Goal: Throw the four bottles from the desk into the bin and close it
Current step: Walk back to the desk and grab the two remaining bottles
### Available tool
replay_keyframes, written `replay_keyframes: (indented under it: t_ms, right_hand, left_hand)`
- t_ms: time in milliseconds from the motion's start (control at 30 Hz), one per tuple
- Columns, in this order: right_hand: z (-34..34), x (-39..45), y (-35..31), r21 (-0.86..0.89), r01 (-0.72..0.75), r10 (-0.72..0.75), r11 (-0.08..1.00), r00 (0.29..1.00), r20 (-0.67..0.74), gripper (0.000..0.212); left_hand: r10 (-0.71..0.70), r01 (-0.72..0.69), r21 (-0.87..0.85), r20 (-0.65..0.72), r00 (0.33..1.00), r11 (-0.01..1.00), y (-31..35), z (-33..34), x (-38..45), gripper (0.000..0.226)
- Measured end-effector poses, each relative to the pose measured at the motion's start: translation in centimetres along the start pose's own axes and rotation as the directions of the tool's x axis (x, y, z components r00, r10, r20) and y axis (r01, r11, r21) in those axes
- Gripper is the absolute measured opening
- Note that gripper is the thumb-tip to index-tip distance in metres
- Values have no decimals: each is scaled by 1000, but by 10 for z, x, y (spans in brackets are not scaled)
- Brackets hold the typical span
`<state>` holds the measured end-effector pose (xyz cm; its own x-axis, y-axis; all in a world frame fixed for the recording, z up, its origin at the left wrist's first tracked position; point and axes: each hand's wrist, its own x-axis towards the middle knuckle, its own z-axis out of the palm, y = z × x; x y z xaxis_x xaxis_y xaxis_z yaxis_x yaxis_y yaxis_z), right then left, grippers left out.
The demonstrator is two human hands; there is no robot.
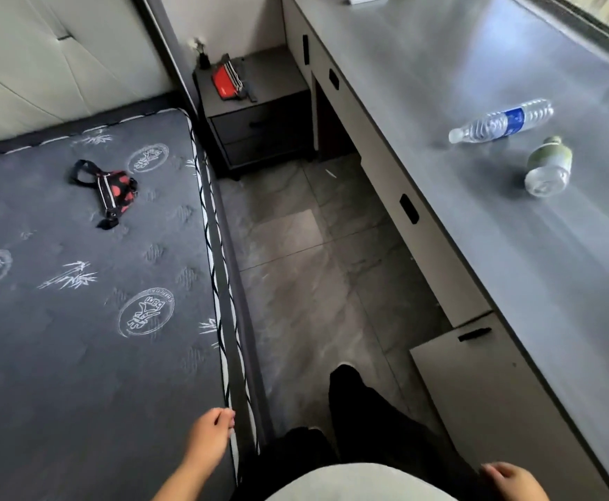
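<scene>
Here, two seemingly empty bottles, clear bottle (pixel 501 121) and green bottle (pixel 548 167), flat on desk (pixel 440 85); left hand (pixel 209 433) and right hand (pixel 509 480) loosely curled, empty.

Daylight from the window (pixel 585 16) at upper right washes the grey table (pixel 440 66) in soft glare; the floor (pixel 296 265) beneath lies in dim shadow. Wide-angle distortion bends the table and bed (pixel 79 320) edges, and the whole frame is slightly soft.

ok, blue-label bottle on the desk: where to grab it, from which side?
Grip the blue-label bottle around its middle, at the label, coming from above. It lies on its side on the desk, cap pointing toward the desk's front edge, so the hand should span across the barrel. The green bottle lies apart, leaving room.
</scene>
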<state>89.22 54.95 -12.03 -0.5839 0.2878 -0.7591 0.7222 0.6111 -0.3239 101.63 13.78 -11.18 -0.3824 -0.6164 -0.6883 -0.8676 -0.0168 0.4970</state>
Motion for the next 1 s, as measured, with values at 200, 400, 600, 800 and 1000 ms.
replay_keyframes:
  t_ms: [200,400,600,800,1000]
  right_hand:
    - [-13,50,-94,44,90,-93,995,993,71,24]
    - [-12,73,-175,56,200,-206,978,972,117,24]
    - [-3,88,-207,38,115,-118,993,988,102,27]
    - [7,68,-235,121,-49,49,991,999,1,20]
    - [11,56,-268,240,-93,121,966,987,-106,13]
  left_hand:
    - [-52,52,-1,-50,997,999,49,7,30,22]
    - [-89,91,30,-61,994,995,87,-1,67,19]
    - [-65,62,120,26,998,991,156,-15,138,23]
    - [91,-109,162,115,989,981,264,-18,212,27]
    - [255,-334,305,271,928,892,377,10,250,27]
